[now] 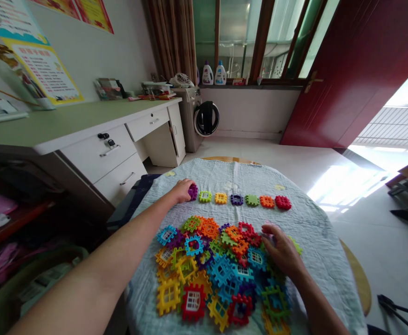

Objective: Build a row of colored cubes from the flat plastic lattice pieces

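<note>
My left hand has its fingers closed on a purple block at the left end of a row. Rightward in that row lie a lime block, a yellow block, a dark purple block, a green block, an orange block and a red block. Nearer me is a heap of colourful interlocking square blocks, some with white window grids. Over the heap's right side, my right hand has its fingers apart, holding nothing visible.
A pale blue cloth covers the round table. Beyond it stand a desk with drawers, a washing machine with its door ajar, detergent bottles on the sill and a red door.
</note>
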`<state>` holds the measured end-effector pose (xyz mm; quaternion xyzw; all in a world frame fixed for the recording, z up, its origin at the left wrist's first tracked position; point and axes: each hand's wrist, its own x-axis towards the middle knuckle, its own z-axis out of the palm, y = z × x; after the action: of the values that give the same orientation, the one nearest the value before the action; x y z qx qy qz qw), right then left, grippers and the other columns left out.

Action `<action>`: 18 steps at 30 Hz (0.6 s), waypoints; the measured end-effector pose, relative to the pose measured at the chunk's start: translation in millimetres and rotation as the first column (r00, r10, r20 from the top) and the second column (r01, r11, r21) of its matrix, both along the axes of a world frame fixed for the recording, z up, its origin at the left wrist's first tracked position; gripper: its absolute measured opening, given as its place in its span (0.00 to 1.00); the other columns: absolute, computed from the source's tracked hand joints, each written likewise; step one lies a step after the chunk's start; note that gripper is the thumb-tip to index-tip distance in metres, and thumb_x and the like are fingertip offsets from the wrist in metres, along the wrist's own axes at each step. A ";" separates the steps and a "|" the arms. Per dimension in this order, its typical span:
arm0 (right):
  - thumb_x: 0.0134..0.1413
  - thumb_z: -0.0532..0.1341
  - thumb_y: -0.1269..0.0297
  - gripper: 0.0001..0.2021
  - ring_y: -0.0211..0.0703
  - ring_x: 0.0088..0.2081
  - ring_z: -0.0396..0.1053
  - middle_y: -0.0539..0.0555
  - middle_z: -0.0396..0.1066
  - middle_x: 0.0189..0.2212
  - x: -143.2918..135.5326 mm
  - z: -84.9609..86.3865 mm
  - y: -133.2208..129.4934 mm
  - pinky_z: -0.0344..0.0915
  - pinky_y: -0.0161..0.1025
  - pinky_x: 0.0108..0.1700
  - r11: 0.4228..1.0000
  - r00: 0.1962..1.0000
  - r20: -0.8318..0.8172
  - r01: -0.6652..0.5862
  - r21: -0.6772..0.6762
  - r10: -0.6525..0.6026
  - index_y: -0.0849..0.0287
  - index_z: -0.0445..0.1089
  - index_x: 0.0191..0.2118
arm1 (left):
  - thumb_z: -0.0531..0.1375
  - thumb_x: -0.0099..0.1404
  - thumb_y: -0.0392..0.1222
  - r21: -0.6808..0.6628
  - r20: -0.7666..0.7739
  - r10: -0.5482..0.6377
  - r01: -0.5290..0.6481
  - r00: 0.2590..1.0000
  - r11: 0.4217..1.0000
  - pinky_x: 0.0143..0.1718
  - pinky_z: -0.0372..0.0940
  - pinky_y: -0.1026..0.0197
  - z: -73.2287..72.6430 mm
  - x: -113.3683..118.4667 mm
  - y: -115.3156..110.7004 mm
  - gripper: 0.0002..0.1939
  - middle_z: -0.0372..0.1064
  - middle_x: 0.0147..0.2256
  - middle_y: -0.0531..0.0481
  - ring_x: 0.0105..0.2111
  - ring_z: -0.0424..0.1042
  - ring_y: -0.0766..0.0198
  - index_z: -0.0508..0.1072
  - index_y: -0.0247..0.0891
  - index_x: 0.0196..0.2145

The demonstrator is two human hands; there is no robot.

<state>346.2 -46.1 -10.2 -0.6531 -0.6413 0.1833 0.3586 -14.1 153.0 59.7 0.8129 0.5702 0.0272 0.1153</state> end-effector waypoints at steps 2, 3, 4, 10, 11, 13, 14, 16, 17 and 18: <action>0.49 0.59 0.57 0.14 0.51 0.47 0.73 0.57 0.76 0.45 0.8 -0.9 -0.2 0.68 0.51 0.51 1.000 1.000 0.004 0.003 0.010 -0.003 0.53 0.72 0.42 | 0.63 0.42 0.31 -0.020 -0.018 -0.003 0.003 1.000 1.000 0.55 0.62 0.57 -4.9 3.7 7.5 0.31 0.68 0.48 0.47 0.50 0.68 0.52 0.71 0.40 0.48; 0.49 0.59 0.58 0.14 0.51 0.47 0.73 0.57 0.75 0.46 1.1 -1.3 -0.1 0.68 0.51 0.51 1.000 1.000 0.007 0.002 0.011 -0.002 0.53 0.72 0.42 | 0.63 0.42 0.31 -0.035 -0.026 -0.004 0.003 1.000 0.999 0.54 0.62 0.57 -7.9 4.3 10.4 0.30 0.68 0.48 0.48 0.50 0.68 0.52 0.71 0.41 0.47; 0.49 0.59 0.58 0.14 0.51 0.48 0.72 0.57 0.75 0.46 1.4 -1.7 0.1 0.68 0.51 0.52 1.000 1.000 0.011 -0.001 0.011 0.001 0.53 0.72 0.42 | 0.63 0.41 0.31 -0.051 -0.033 -0.003 0.001 0.999 0.999 0.53 0.63 0.58 -11.0 4.0 12.8 0.30 0.68 0.47 0.48 0.50 0.68 0.52 0.71 0.41 0.46; 0.50 0.58 0.59 0.13 0.53 0.52 0.70 0.57 0.75 0.45 2.1 -1.5 1.7 0.66 0.51 0.55 0.999 0.998 0.054 -0.036 0.003 0.035 0.52 0.71 0.42 | 0.65 0.39 0.33 -0.136 -0.018 0.006 -0.008 1.000 0.991 0.47 0.66 0.60 -20.8 -7.0 21.8 0.31 0.69 0.48 0.49 0.46 0.71 0.53 0.71 0.42 0.46; 0.50 0.58 0.59 0.12 0.53 0.53 0.70 0.57 0.75 0.45 2.0 -1.4 1.7 0.66 0.51 0.55 0.999 0.997 0.060 -0.039 0.005 0.039 0.53 0.71 0.41 | 0.65 0.40 0.33 -0.144 -0.006 0.005 -0.006 1.000 0.990 0.47 0.66 0.60 -20.6 -8.9 22.8 0.32 0.69 0.49 0.48 0.46 0.71 0.54 0.71 0.41 0.47; 0.50 0.58 0.60 0.12 0.53 0.52 0.70 0.57 0.75 0.45 1.6 -1.2 1.6 0.66 0.51 0.55 0.999 0.997 0.068 -0.039 0.008 0.038 0.53 0.72 0.41 | 0.65 0.41 0.34 -0.155 0.015 0.002 0.000 1.000 0.988 0.47 0.67 0.61 -19.6 -11.9 24.4 0.32 0.69 0.49 0.47 0.47 0.71 0.54 0.70 0.40 0.48; 0.49 0.58 0.60 0.12 0.53 0.52 0.70 0.57 0.75 0.45 1.3 -1.1 1.5 0.66 0.51 0.55 0.999 0.997 0.070 -0.037 0.008 0.037 0.53 0.72 0.41 | 0.65 0.41 0.34 -0.160 0.023 0.001 0.003 1.000 0.987 0.46 0.67 0.61 -19.0 -12.7 24.8 0.32 0.69 0.49 0.47 0.47 0.71 0.54 0.70 0.39 0.48; 0.49 0.59 0.60 0.12 0.53 0.50 0.71 0.56 0.75 0.44 0.8 -0.9 1.2 0.66 0.52 0.54 0.999 0.997 0.071 -0.036 0.007 0.036 0.52 0.72 0.41 | 0.65 0.41 0.34 -0.169 0.030 0.000 0.005 1.000 0.986 0.45 0.67 0.61 -18.5 -13.1 24.9 0.32 0.70 0.48 0.47 0.46 0.72 0.54 0.70 0.39 0.48; 0.49 0.59 0.60 0.12 0.53 0.50 0.71 0.56 0.75 0.43 0.6 -0.7 1.1 0.66 0.52 0.54 0.999 0.997 0.071 -0.037 0.006 0.036 0.52 0.72 0.41 | 0.65 0.41 0.34 -0.172 0.031 0.000 0.006 1.000 0.985 0.45 0.67 0.61 -18.5 -12.8 24.7 0.32 0.70 0.48 0.47 0.45 0.72 0.54 0.70 0.38 0.47; 0.49 0.58 0.60 0.12 0.53 0.50 0.71 0.56 0.75 0.43 0.4 -0.5 1.0 0.66 0.52 0.54 0.999 0.997 0.070 -0.038 0.006 0.038 0.52 0.71 0.41 | 0.65 0.40 0.34 -0.174 0.030 0.000 0.005 1.000 0.985 0.44 0.67 0.61 -18.7 -12.4 24.2 0.31 0.70 0.47 0.47 0.44 0.72 0.54 0.70 0.38 0.47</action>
<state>346.7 -45.2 -10.7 -0.6455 -0.6665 0.1647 0.3347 -26.5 177.3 41.0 0.8000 0.5676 -0.0105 0.1945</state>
